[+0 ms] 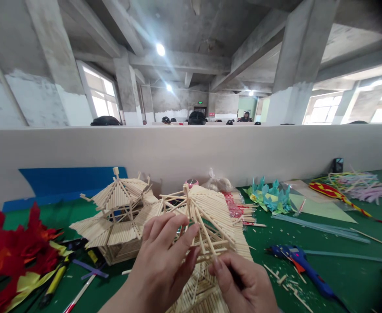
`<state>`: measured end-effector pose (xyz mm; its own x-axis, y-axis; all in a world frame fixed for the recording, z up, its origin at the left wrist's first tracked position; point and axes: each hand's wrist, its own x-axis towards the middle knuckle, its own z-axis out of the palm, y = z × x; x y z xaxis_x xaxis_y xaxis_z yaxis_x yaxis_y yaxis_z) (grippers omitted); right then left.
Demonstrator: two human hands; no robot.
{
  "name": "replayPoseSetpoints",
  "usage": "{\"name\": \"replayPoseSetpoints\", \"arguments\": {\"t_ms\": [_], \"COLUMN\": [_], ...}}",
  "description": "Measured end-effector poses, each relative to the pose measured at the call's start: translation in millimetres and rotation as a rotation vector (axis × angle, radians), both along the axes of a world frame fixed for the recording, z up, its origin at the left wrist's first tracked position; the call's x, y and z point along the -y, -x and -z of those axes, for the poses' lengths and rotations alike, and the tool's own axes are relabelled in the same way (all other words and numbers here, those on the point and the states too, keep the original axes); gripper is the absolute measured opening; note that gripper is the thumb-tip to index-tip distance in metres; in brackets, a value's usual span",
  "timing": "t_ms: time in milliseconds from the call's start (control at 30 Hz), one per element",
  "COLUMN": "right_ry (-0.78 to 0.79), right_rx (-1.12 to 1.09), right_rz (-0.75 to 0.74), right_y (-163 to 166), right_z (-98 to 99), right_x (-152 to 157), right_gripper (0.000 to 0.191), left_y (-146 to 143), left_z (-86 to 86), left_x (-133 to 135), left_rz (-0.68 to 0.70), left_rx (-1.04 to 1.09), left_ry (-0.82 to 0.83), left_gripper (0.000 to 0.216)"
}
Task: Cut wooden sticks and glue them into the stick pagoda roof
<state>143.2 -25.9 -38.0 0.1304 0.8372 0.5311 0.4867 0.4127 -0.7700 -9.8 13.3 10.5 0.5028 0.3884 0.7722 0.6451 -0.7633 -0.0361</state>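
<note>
**Bench view from the head camera.** We see both hands at work on a stick roof frame (210, 213), an open lattice of pale wooden sticks that stands at the near middle of the green bench (340, 269), tilted toward the viewer.

The left hand (164, 261) is largely open. Its fingers are spread and gently bent, and the fingertips (191, 230) rest on the sticks at the frame's front face. The thumb is hidden.

The right hand (243, 282) is closed, thumb and forefinger pinched on a stick at the frame's lower edge. A dark sliver shows under its fingers; we cannot tell what it is.

Just left of the frame, and touching it, stands a finished stick pavilion (119, 208) with a tiered roof. At the far left lies a red paper flower (14, 248), with a yellow pen (55, 280) beside it.

To the right of the hands lies a blue glue gun (301, 261), with loose stick offcuts (282, 278) near it. Behind it are clear glue rods (311, 226) and teal paper flowers (269, 198). Coloured paper strips (363, 182) lie at the far right.

A white partition (191, 148) bounds the bench at the back.
</note>
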Motion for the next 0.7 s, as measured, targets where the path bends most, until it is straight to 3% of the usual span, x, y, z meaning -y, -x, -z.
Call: {"name": "replayPoseSetpoints", "arguments": {"t_ms": [700], "right_ry": [0.036], "right_rx": [-0.012], "right_rz": [-0.077], "right_y": [-0.7], "right_z": [-2.1], "right_x": [-3.3], "right_gripper": [0.036], "left_y": [1.1], "left_z": [2.2], "left_x": [-0.3], "left_rz": [0.013], "left_rx": [0.011], "left_ry": [0.012], "left_gripper": [0.026]}}
